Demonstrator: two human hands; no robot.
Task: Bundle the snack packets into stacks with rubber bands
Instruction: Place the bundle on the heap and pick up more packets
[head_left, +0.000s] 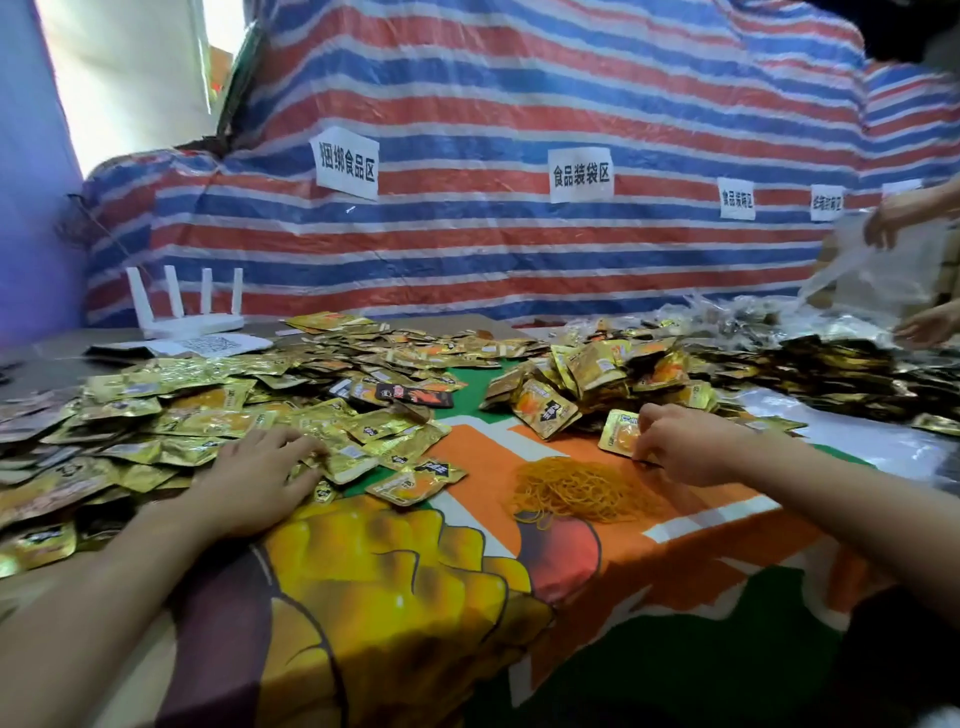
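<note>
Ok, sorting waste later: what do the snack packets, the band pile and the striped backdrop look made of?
Snack packets: glossy metallised foil or film, judging by gold glints and crinkles. Rubber bands: thin orange-yellow loops, probably rubber, matte. Striped backdrop: likely woven plastic tarp, with a slight sheen and sharp creases.

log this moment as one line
left hand: rests on loose gold foil snack packets | right hand: pinches single gold foil packet | heap of orange rubber bands: lies between hands
</note>
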